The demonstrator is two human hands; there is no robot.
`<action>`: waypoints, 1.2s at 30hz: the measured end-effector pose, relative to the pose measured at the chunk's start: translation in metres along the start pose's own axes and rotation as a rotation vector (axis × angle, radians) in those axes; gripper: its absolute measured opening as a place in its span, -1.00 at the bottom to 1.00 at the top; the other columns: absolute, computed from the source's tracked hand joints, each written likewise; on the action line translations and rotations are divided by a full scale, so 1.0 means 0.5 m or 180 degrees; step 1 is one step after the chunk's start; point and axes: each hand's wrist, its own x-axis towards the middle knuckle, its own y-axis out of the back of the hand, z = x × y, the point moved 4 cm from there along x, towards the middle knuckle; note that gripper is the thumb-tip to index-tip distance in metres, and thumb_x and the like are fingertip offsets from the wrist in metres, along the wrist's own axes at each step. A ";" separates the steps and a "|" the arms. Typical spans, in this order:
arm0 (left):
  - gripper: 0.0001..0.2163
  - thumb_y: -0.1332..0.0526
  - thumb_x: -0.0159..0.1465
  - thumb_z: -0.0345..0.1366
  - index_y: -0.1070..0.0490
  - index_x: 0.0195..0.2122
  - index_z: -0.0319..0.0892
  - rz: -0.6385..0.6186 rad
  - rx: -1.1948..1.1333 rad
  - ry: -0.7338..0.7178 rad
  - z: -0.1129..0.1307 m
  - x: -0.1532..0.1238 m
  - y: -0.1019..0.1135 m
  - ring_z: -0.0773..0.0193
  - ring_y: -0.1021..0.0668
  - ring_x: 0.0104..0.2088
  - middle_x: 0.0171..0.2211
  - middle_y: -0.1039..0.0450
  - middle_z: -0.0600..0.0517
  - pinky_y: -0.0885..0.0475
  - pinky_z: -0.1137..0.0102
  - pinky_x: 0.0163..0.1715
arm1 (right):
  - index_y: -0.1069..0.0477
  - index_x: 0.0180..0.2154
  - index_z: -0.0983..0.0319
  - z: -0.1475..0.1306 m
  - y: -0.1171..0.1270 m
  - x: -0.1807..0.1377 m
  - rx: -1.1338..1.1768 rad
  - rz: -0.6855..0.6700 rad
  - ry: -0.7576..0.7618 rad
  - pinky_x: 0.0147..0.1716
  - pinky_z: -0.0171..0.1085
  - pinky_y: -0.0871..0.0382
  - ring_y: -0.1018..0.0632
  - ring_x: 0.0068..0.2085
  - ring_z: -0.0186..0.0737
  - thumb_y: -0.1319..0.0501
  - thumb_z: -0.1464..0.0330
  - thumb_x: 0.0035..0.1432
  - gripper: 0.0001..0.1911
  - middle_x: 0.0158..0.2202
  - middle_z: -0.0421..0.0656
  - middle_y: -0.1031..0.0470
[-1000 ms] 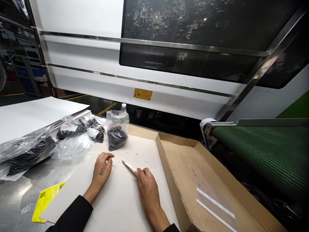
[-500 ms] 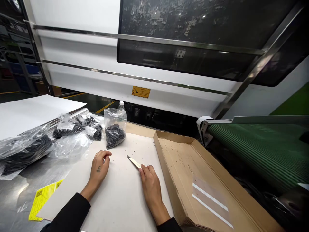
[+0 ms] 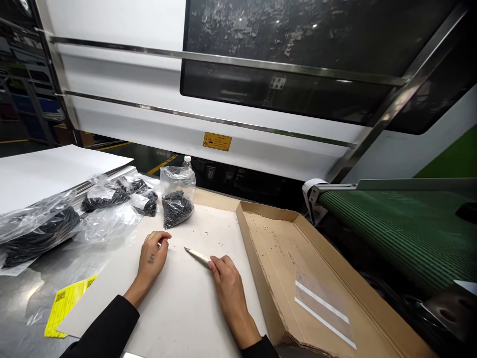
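Right hand [image 3: 228, 278] of mine lies on the white board [image 3: 179, 303], fingers closed around the handle end of a slim pale blade tool [image 3: 197, 255], whose pointed tip aims left and away across the sheet. My left hand [image 3: 152, 256] sits just to the left of that tip, palm down, thumb and forefinger pinched together at the fingertips; I cannot tell whether anything small is caught between them. Both sleeves are black.

Left of the board I see a yellow label [image 3: 69, 304] lying flat on the shiny metal tabletop [image 3: 22, 293]. To the right, touching the board's edge, is a shallow cardboard tray [image 3: 283, 248] with a taped strip inside.

Further out, beyond my left hand, a clear bag of small black pieces [image 3: 177, 198] stands upright, with more clear bags of black parts [image 3: 108, 199] lying to its left. A green belt [image 3: 402, 228] runs at far right, and a white machine panel [image 3: 149, 109] closes off the back.
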 end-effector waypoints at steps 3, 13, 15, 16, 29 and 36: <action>-0.80 -0.02 0.24 -0.30 -0.44 -0.30 -0.10 -0.0010 0.0019 -0.0032 0.000 0.000 0.000 0.16 -0.45 -0.22 -0.26 -0.46 0.02 -0.33 0.29 -0.25 | -0.47 -0.18 0.25 0.023 0.014 0.006 -0.0147 0.0187 -0.0107 -0.38 -0.23 -0.29 -0.40 -0.37 -0.18 0.09 0.26 0.40 -0.61 -0.33 -0.12 -0.31; -0.74 0.00 0.25 -0.33 -0.47 -0.20 -0.11 -0.0375 0.0433 -0.0184 -0.017 -0.004 -0.011 0.08 -0.41 -0.14 -0.23 -0.43 -0.04 -0.33 0.24 -0.15 | -0.42 -0.04 0.27 0.045 0.021 0.004 -0.0069 0.0499 -0.0236 -0.24 -0.23 -0.39 -0.49 -0.21 -0.17 0.08 0.29 0.39 -0.64 -0.18 -0.06 -0.41; -0.73 -0.04 0.24 -0.32 -0.51 -0.16 -0.07 -0.0660 0.0683 -0.0291 -0.019 -0.011 -0.020 0.02 -0.37 -0.12 -0.21 -0.40 -0.07 -0.29 0.14 -0.09 | -0.42 -0.04 0.25 0.049 0.017 0.004 -0.0120 0.0515 -0.0304 -0.27 -0.20 -0.39 -0.49 -0.21 -0.13 0.06 0.27 0.38 -0.65 -0.16 -0.07 -0.42; -0.71 -0.06 0.22 -0.33 -0.53 -0.15 -0.04 -0.0802 0.0808 -0.0347 -0.018 -0.015 -0.024 0.00 -0.35 -0.12 -0.21 -0.39 -0.07 -0.26 0.11 -0.08 | -0.42 -0.04 0.24 0.051 0.016 0.004 -0.0157 0.0518 -0.0332 -0.28 -0.18 -0.38 -0.49 -0.20 -0.10 0.05 0.27 0.38 -0.66 -0.16 -0.07 -0.43; -0.64 0.00 0.28 -0.34 -0.52 -0.06 0.14 -0.1211 0.1581 -0.0408 -0.027 -0.010 -0.022 -0.03 -0.26 -0.12 -0.14 -0.35 -0.08 -0.15 0.02 -0.07 | -0.44 -0.06 0.26 0.046 0.014 0.000 -0.0394 0.0478 -0.0315 -0.17 -0.11 -0.32 -0.45 -0.16 -0.04 0.03 0.35 0.35 -0.69 -0.21 -0.04 -0.46; -0.64 0.03 0.31 -0.30 -0.49 -0.04 0.16 -0.1250 0.1585 -0.0332 -0.016 -0.023 -0.038 0.02 -0.30 -0.11 -0.11 -0.35 -0.04 -0.20 0.10 -0.06 | -0.44 -0.09 0.25 0.040 0.014 -0.004 -0.0268 0.0470 -0.0251 -0.18 -0.14 -0.32 -0.45 -0.17 -0.07 0.02 0.40 0.33 -0.71 -0.21 -0.06 -0.46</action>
